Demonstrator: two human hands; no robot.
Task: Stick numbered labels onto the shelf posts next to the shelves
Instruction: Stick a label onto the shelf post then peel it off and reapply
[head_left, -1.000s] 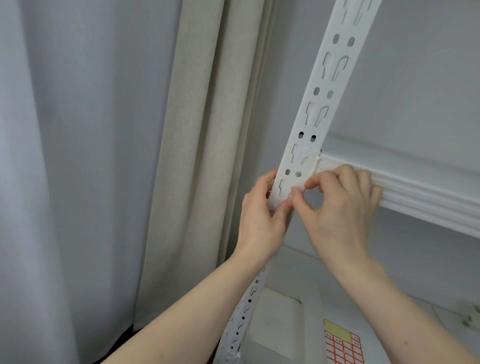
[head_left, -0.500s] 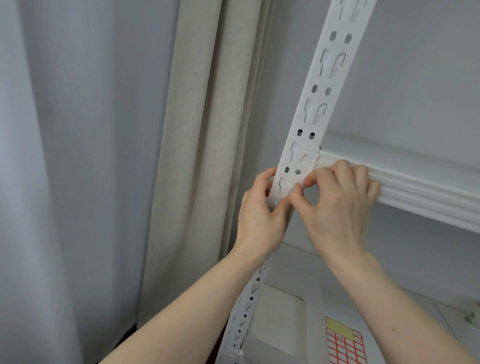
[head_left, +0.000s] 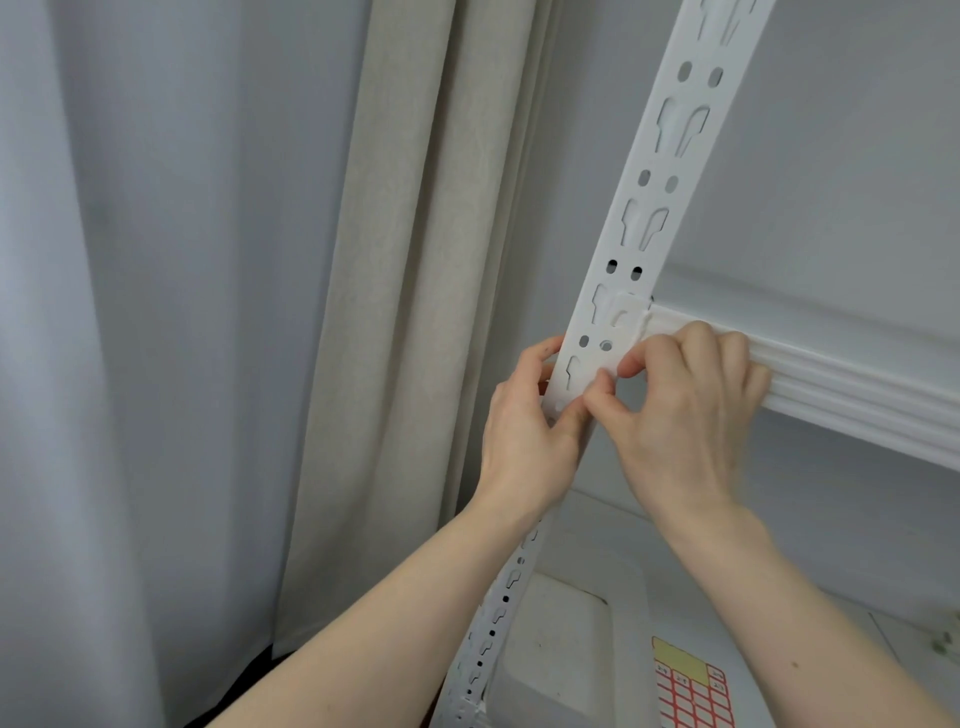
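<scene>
My right hand (head_left: 685, 415) pinches something small between thumb and forefinger against the shelf post (head_left: 618, 312), just below where the shelf (head_left: 841, 384) joins it; I take it for the label, though it is white on white and I cannot make out a number. My left hand (head_left: 530, 441) grips the post from the left, thumb pressed on its front face close to my right thumb. Over the last second both hands have crept slightly up the post and stayed tight together, so I judge I am still seating the label, not yet smoothing it down. The post is white, punched with keyhole slots and round holes. Lower right, on the shelf below, lies a sheet of red-gridded labels (head_left: 691, 691) beside a white tub (head_left: 561, 654).
</scene>
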